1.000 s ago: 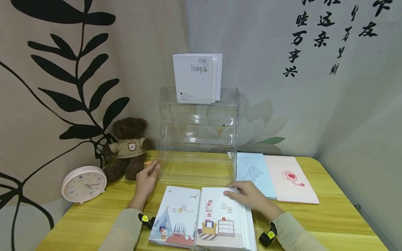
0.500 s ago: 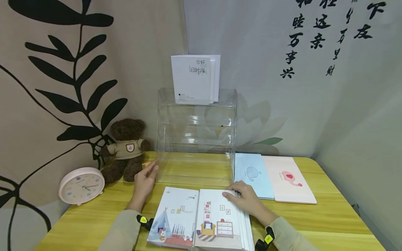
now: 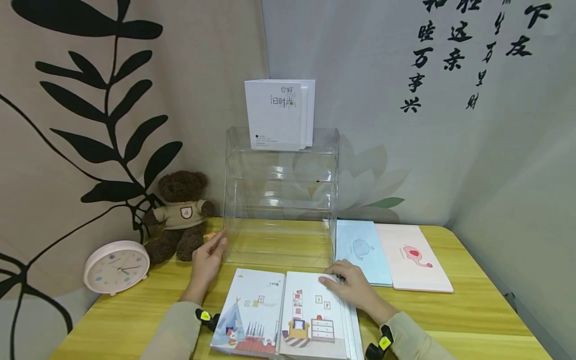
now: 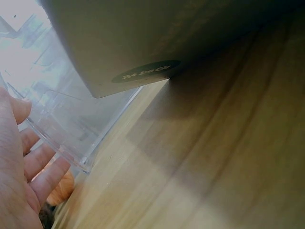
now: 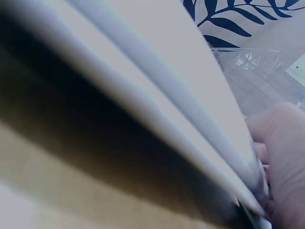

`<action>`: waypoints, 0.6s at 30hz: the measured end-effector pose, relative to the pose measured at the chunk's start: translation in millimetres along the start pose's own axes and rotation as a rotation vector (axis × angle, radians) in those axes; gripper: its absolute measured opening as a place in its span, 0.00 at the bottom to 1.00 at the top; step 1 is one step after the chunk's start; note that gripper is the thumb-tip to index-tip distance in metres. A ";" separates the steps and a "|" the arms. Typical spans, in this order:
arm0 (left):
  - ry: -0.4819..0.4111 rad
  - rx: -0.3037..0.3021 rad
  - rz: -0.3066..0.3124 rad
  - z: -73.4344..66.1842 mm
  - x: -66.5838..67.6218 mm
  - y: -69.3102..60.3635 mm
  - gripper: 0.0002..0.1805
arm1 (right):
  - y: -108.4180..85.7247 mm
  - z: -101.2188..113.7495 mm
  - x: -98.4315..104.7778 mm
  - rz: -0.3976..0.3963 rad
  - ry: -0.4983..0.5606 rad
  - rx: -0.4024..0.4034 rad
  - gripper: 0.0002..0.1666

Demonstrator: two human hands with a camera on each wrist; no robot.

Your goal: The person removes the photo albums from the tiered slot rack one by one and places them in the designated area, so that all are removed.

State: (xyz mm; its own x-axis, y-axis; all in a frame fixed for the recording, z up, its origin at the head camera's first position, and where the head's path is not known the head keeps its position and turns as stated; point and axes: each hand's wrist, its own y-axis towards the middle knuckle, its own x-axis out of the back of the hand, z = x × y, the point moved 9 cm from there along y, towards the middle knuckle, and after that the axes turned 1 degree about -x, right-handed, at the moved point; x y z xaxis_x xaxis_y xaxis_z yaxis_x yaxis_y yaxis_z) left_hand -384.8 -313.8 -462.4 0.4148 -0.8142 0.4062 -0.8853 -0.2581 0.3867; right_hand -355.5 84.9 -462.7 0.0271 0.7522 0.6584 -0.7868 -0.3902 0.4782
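Note:
A picture-covered notebook point(image 3: 315, 312) lies spread before me, with illustrations on both visible halves. My right hand point(image 3: 353, 285) grips its upper right corner, thumb on the front face. In the right wrist view, the pale leaves point(image 5: 143, 81) rise at a slant off the table. The left wrist view shows a lifted cover point(image 4: 143, 47) with a dark oval mark. My left hand point(image 3: 208, 260) touches the left side of a clear tiered rack point(image 3: 281, 215), its fingers fairly straight. A white notebook point(image 3: 276, 115) stands partly spread on the rack's top tier.
A blue notebook point(image 3: 363, 252) and a pink notebook point(image 3: 414, 257) lie side by side, right of the rack. Left of it sit a brown teddy bear point(image 3: 182, 215) and a round pink-rimmed clock point(image 3: 117, 267). The yellow wooden table point(image 3: 472, 320) ends at curtains behind.

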 end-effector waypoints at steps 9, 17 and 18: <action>-0.001 0.015 0.007 1.0 0.5 1.0 0.28 | 0.2 0.9 -1.4 0.030 0.019 0.012 0.09; 0.006 0.031 0.027 3.2 -1.3 0.2 0.27 | -2.2 1.8 -2.8 0.068 0.042 -0.031 0.05; 0.007 0.030 0.026 3.0 -1.2 0.2 0.26 | -2.4 2.5 -3.0 0.071 0.040 -0.027 0.05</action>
State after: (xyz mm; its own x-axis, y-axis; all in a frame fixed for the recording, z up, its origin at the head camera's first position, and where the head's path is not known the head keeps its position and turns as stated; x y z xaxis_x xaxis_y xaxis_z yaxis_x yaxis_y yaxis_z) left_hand -386.1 -314.3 -465.2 0.3927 -0.8172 0.4218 -0.9018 -0.2523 0.3509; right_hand -352.2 82.3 -464.3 -0.0537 0.7443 0.6657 -0.8025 -0.4289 0.4148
